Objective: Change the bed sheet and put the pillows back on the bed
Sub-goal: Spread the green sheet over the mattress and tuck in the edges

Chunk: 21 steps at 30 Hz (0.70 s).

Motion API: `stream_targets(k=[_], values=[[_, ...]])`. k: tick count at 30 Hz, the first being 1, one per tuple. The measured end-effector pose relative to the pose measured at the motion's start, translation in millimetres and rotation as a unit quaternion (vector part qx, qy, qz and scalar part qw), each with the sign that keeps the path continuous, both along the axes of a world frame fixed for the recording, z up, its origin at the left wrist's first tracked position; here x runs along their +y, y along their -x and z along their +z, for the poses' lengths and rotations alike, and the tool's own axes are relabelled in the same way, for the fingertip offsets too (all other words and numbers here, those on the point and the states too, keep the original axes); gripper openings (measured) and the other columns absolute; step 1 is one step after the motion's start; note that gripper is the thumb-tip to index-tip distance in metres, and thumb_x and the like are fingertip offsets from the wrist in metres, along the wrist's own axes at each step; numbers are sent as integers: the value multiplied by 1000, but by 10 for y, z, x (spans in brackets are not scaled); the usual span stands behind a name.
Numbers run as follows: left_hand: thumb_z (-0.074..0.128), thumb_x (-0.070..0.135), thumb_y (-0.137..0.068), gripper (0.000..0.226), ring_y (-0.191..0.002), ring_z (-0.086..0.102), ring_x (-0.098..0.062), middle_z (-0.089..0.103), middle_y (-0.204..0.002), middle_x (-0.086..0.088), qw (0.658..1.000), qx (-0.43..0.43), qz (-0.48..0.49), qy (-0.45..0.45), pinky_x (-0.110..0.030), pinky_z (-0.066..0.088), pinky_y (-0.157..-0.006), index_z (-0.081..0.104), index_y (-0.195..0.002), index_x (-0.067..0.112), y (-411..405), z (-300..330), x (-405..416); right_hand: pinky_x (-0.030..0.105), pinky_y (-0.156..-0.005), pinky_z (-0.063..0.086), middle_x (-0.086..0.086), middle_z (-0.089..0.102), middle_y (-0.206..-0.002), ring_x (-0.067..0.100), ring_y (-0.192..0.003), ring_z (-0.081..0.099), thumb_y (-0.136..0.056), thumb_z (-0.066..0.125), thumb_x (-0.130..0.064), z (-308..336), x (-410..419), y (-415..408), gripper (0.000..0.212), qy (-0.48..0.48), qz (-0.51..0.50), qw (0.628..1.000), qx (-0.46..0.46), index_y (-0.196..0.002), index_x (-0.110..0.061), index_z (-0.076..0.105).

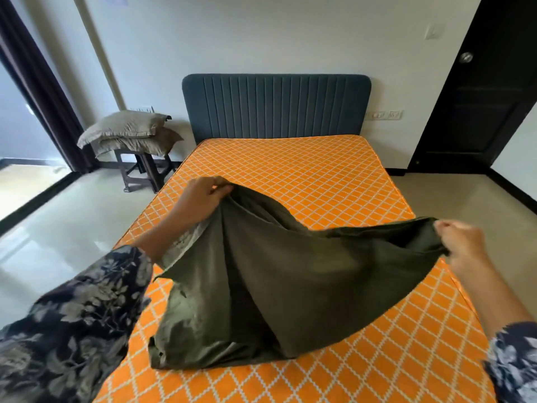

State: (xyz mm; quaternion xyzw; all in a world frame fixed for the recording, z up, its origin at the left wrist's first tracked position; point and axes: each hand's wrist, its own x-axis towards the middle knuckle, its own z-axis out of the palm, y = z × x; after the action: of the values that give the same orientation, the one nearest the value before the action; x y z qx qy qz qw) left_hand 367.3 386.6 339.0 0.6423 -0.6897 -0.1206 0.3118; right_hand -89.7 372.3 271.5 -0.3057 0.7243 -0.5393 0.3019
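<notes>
A dark olive-green bed sheet (276,286) is bunched over the near half of a bare orange mattress (305,175) with a white diamond pattern. My left hand (203,196) grips one edge of the sheet, lifted above the mattress at the left. At the right side of the bed, my right hand (459,242) grips another edge and holds it stretched out. The lower part of the sheet rests on the mattress. Two grey-beige pillows (128,130) lie stacked on a small dark stool (142,170) left of the bed.
A blue-grey padded headboard (276,106) stands against the white wall. A dark door (476,91) is at the right, and a dark curtain (43,88) with a glass door at the left. Glossy floor runs along both sides of the bed.
</notes>
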Motion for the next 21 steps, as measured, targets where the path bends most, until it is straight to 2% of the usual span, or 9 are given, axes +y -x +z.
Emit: stream_targets(k=[2, 4, 6, 9, 12, 14, 16, 19, 21], values=[[55, 21, -96, 23, -104, 61, -21, 70, -109, -4, 999, -26, -33, -13, -27, 40, -86, 70, -111, 13, 198, -35, 35, 24, -61, 48, 5, 61, -75, 27, -89, 62, -81, 60, -10, -217, -76, -168, 20, -44, 74, 993, 75, -100, -10, 67], [55, 22, -97, 22, -105, 61, -21, 70, -110, -3, 996, -51, -63, -21, -27, 41, -86, 71, -111, 15, 360, -105, 45, 38, -74, 45, 7, 54, -87, 26, -90, 58, -75, 63, -24, -248, -11, -441, 29, -84, 165, 971, 150, -103, -21, 60], [54, 25, -97, 22, -104, 62, -21, 71, -109, -3, 994, -67, -86, -26, -28, 42, -85, 71, -109, 17, 505, -146, 51, 34, -74, 43, 5, 53, -96, 25, -90, 57, -86, 64, -24, -145, 153, -843, 32, -68, 248, 947, 191, -116, -23, 53], [52, 29, -98, 25, -101, 61, -23, 70, -105, -6, 991, -79, -98, -50, -32, 44, -84, 70, -107, 15, 713, -126, 27, 26, -75, 47, 2, 60, -103, 15, -88, 59, -90, 64, -21, 18, 429, -1455, 25, 35, 363, 913, 180, -115, -19, 58], [53, 29, -98, 28, -101, 60, -25, 69, -107, -10, 989, -74, -104, -77, -30, 43, -82, 70, -110, 10, 895, -71, -26, 21, -94, 43, -6, 58, -115, 6, -104, 55, -86, 69, -29, -1, 582, -1859, 38, 67, 466, 863, 185, -122, -22, 57], [53, 29, -98, 30, -103, 60, -24, 68, -109, -10, 986, -48, -113, -111, -32, 45, -84, 70, -111, 8, 973, -32, -51, 23, -99, 40, -6, 51, -125, 8, -114, 49, -85, 69, -39, -27, 603, -2025, 52, 65, 469, 857, 202, -130, -23, 50], [54, 26, -98, 29, -97, 62, -25, 68, -103, -12, 982, 6, -117, -146, -37, 48, -83, 70, -105, 3, 1021, -12, -64, 24, -95, 41, -5, 48, -126, 11, -114, 48, -84, 67, -47, -25, 606, -2105, 55, 77, 432, 873, 211, -128, -21, 47], [53, 22, -98, 28, -62, 57, -20, 59, -68, -8, 965, 133, -74, -215, -30, 49, -58, 63, -81, 2, 1072, -23, -28, 31, -85, 46, -4, 53, -116, 15, -105, 52, -83, 64, -54, -15, 625, -2164, 50, 73, 393, 892, 210, -117, -20, 48], [51, 19, -99, 32, -45, 45, -15, 46, -51, -2, 951, 186, -53, -242, -27, 42, -48, 54, -70, 7, 1092, -79, -12, 29, -73, 43, -5, 52, -103, 16, -93, 52, -86, 63, -51, -13, 680, -2215, 40, 85, 363, 902, 219, -106, -20, 47]])
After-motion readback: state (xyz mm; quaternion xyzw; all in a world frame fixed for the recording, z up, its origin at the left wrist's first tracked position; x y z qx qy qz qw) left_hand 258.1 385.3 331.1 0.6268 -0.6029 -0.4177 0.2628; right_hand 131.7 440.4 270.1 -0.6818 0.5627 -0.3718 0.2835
